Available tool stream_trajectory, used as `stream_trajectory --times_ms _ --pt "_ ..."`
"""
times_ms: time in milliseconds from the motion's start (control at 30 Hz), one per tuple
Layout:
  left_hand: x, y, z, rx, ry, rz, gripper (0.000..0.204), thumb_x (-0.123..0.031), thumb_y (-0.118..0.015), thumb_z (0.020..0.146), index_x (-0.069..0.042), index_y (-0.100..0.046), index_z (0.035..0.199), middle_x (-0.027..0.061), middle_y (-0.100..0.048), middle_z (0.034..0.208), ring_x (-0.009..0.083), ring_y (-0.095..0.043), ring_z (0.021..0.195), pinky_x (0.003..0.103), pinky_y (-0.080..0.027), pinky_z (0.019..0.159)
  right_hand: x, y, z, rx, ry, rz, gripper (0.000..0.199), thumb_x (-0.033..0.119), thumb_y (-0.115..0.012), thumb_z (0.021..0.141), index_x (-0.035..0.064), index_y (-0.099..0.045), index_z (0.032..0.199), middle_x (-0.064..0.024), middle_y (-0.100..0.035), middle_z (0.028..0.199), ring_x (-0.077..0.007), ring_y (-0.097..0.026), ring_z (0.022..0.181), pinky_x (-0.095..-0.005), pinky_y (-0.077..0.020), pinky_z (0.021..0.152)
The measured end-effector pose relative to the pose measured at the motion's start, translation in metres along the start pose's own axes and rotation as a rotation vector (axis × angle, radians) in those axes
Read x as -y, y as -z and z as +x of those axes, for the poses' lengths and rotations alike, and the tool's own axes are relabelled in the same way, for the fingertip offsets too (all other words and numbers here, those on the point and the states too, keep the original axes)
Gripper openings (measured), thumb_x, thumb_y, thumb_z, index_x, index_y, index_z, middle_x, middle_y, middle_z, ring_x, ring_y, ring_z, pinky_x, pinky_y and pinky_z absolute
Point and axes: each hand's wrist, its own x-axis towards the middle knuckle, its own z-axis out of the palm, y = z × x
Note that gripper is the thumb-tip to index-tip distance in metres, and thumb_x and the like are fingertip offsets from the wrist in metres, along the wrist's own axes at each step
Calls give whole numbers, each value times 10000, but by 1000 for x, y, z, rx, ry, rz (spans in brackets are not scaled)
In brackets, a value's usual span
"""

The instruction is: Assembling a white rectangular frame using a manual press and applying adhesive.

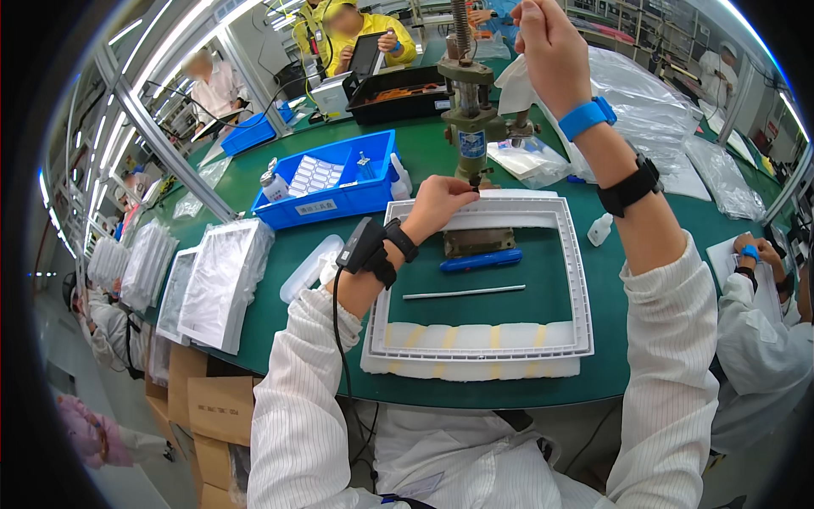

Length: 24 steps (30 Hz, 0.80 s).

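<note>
A white rectangular plastic frame (pixel 577 293) lies under a green bench press (pixel 471 110). My left hand (pixel 441 205) is over the frame's far edge, thumb and fingers pinched together by the press's lower tip; anything between them is hidden. Raised high beside the press, my right hand (pixel 549 51) is closed in a fist; what it grips, if anything, does not show. Inside the frame's opening are the metal press base (pixel 480 243), a blue marker pen (pixel 481 260) and a thin white rod (pixel 464 293). White foam (pixel 475 337) with yellowish strips supports the frame's near side.
A blue divided bin (pixel 339 199) holds labels and bottles at left. Plastic-wrapped white panels (pixel 225 284) stand near the left table edge. A small white bottle (pixel 599 229) is right of the frame. Clear plastic sheeting (pixel 636 93) covers the far right. Other people work around the table.
</note>
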Motion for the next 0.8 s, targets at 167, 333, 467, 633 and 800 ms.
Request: stream_trajectory --times_ms 167,333,467,633,800 --pt "2 -6 3 -30 -68 18 323 -248 -743 791 52 -717 909 174 -715 835 245 -677 769 331 -513 747 -6 5 -12 42 64 146 263 235 -457 1009 23 -592 931 -14 -575 753 -79 -537 641 -234 -447 602" --pt "2 -8 -1 -42 -112 43 270 -188 -751 777 48 -712 899 182 -711 836 259 -692 752 327 -527 700 -5 2 -18 -35 123 139 241 222 -484 1000 37 -611 912 -52 -594 696 -131 -547 594 -287 -432 565" --pt "-2 -12 -3 -48 -134 21 268 -179 -739 785 57 -705 908 189 -710 858 269 -691 766 330 -528 707 12 13 -33 -36 88 137 222 183 -464 1008 26 -589 911 -36 -552 704 -100 -507 601 -264 -421 565" --pt "-1 -11 -6 -36 -114 63 260 -181 -712 805 56 -704 913 196 -707 886 301 -689 823 347 -528 749 17 20 -51 7 88 192 178 101 -442 1007 8 -557 908 -40 -531 763 -88 -500 647 -244 -421 602" --pt "1 -12 -6 -44 -138 68 257 -177 -709 807 55 -704 917 193 -708 888 296 -692 822 346 -532 744 20 20 -56 -11 105 187 173 99 -441 1006 11 -557 913 -37 -527 760 -87 -500 652 -246 -426 613"
